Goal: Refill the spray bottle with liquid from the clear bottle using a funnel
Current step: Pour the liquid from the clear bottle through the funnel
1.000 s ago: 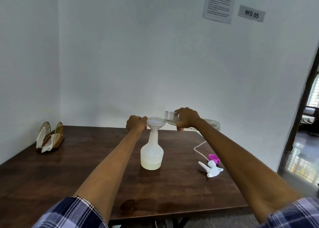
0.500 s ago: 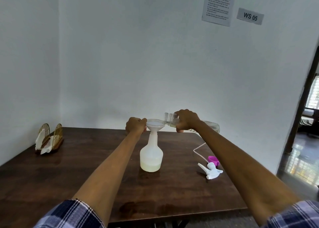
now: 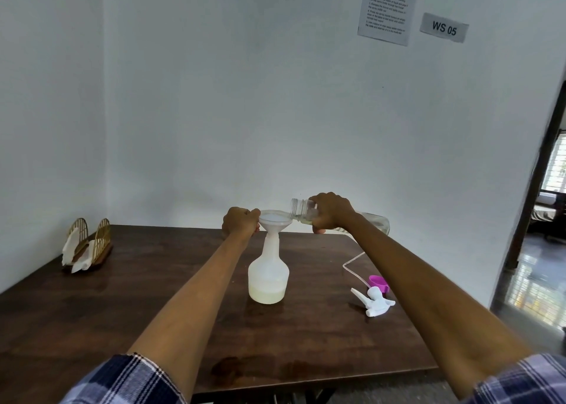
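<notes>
**Clear bottle tipped at the funnel over the spray bottle**

At the far left of the dark wooden table (image 3: 137, 311) we are seeing a gold wire napkin holder (image 3: 88, 244) sitting near the wall, with white napkins tucked in it.

Moving toward the middle, we are watching the left hand (image 3: 240, 224) curling its fingers around the left rim of the white funnel (image 3: 274, 221), gripping it. The funnel is standing upright with its stem pushed into the neck of the spray bottle (image 3: 269, 276). That translucent white bottle is standing on the table near its centre, and we are noticing a shallow layer of pale, milky liquid lying at its bottom.

Just right of the funnel, the right hand (image 3: 330, 212) is wrapping around the clear bottle (image 3: 301, 209) close to its neck and holding it tipped nearly on its side. Its open threaded mouth is hanging over the funnel's right rim, and its base is pointing away to the right behind the forearm. We are seeing a little yellowish liquid lying near the neck.

Further right, the white trigger sprayer head (image 3: 376, 304) is lying on the table with its thin tube (image 3: 352, 264) trailing back toward the wall, and a magenta cap (image 3: 378, 282) is resting just behind it.
</notes>
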A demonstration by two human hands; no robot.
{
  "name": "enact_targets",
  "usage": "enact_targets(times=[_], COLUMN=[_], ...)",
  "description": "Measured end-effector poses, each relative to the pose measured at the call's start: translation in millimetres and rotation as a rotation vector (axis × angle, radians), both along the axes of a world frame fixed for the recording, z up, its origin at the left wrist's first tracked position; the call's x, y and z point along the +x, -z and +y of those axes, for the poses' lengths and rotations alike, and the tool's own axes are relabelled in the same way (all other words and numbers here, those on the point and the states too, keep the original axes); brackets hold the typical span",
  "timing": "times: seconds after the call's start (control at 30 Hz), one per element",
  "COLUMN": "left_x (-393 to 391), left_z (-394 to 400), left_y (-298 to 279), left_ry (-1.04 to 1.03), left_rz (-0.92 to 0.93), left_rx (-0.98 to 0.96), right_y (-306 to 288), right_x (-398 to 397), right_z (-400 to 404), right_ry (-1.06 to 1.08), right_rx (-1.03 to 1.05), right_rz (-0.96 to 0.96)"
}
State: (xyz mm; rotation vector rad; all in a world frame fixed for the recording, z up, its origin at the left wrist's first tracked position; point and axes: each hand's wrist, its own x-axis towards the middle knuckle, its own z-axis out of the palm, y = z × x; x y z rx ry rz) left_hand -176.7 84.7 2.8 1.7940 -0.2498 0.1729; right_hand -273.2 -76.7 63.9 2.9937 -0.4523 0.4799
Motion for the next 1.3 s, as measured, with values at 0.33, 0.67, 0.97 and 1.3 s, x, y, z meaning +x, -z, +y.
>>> enact_targets(times=[0.33, 0.67, 0.97, 1.3], left_x=[-0.5, -1.1, -0.6, 0.3], left_z=[0.1, 0.1, -0.7, 0.7], left_y=[0.3, 0.0, 0.1, 0.0], left_ry=[0.0, -0.003, 0.005, 0.007], left_rz=[-0.002, -0.007, -0.013, -0.014], left_rx=[-0.004, 0.005, -0.007, -0.006], right_y=[-0.8, -0.1, 0.6, -0.3], right_x=[0.2, 0.0, -0.8, 0.2], right_z=[0.3, -0.4, -0.2, 0.6], right_ry=[0.013, 0.004, 0.003, 0.003], right_rx=[-0.01, -0.01, -0.007, -0.001], right_rz=[0.013, 0.011, -0.002, 0.001])
